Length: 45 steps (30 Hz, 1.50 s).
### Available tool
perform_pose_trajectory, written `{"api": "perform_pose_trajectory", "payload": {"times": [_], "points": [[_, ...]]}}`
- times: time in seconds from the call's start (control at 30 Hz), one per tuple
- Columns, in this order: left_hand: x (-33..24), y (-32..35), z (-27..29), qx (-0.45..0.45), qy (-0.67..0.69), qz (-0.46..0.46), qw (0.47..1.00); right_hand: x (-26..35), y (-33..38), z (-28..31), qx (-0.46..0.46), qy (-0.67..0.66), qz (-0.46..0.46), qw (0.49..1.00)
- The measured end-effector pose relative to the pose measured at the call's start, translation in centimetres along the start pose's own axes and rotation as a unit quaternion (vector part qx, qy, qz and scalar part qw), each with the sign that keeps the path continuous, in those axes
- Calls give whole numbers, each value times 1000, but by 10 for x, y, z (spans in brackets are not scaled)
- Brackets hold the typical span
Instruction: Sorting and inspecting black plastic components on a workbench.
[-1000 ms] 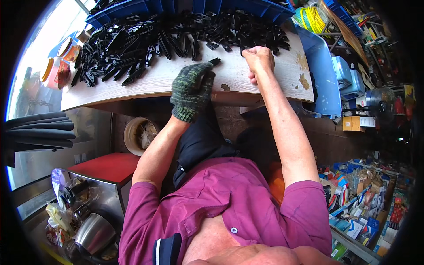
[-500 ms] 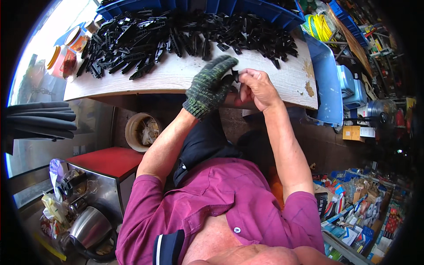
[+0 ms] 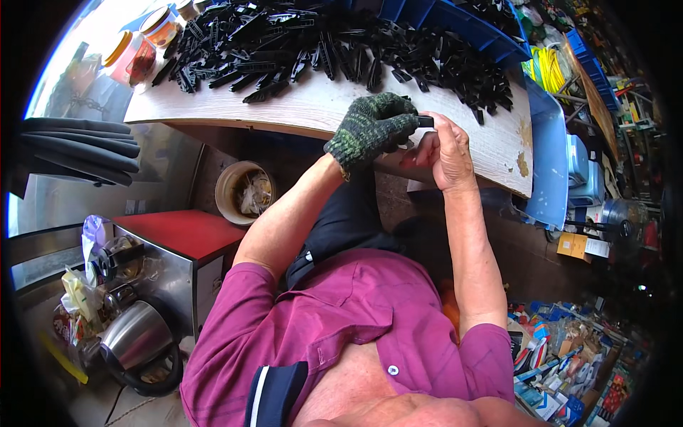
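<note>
My left hand [image 3: 371, 131], in a dark green knitted glove, is closed around a small black plastic piece [image 3: 425, 122] at the table's near edge. One end of that piece pokes out past the glove's fingertips. My bare right hand [image 3: 454, 153] meets it there, thumb and fingers pinched at the protruding end. The rest of the piece is hidden inside the glove. Just beyond both hands, a wide heap of similar black plastic pieces [image 3: 263, 43] covers the far part of the pale wooden table [image 3: 306, 107].
Blue bins [image 3: 491, 44] stand behind the heap, and a large blue tub [image 3: 546, 153] is at the table's right end. Lidded jars [image 3: 131, 58] sit at the left. Below are a waste bucket [image 3: 245, 192], a red-topped cabinet [image 3: 181, 233] and a metal kettle [image 3: 139, 334].
The whole view has shifted, so the table appears further right and higher. My gloved fingers have closed in, and the black piece now lies sideways between my two hands.
</note>
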<state>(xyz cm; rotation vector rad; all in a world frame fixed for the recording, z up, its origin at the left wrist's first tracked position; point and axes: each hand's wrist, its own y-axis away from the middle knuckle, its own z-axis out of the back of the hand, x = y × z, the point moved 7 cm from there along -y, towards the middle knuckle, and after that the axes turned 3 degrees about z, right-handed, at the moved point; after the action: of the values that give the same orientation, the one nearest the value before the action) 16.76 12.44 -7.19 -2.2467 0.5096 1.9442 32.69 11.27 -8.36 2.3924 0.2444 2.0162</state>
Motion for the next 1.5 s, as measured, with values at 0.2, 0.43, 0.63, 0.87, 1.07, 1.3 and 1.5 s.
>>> {"api": "perform_pose_trajectory", "payload": {"times": [0.2, 0.43, 0.63, 0.87, 1.07, 1.3, 1.5], "points": [[11, 2, 0, 2, 172, 43, 984, 8, 4, -11, 5, -12, 17, 1000], [10, 4, 2, -59, -2, -82, 995, -7, -2, -7, 10, 52, 52, 997], [22, 4, -8, -85, 86, -42, 992, 0, 2, -9, -46, 124, 121, 984], [-33, 15, 10, -275, -550, -254, 747, 3, 4, -11, -93, -4, 55, 994], [-27, 6, 7, -213, -596, -253, 731, 3, 6, -11, -131, -60, 38, 989], [-16, 13, -6, -70, -290, -266, 917, 13, 5, 8, -193, -95, 104, 971], [-3, 2, -22, 4, -149, -186, 971, 1, 9, 18, -245, -63, 77, 964]]}}
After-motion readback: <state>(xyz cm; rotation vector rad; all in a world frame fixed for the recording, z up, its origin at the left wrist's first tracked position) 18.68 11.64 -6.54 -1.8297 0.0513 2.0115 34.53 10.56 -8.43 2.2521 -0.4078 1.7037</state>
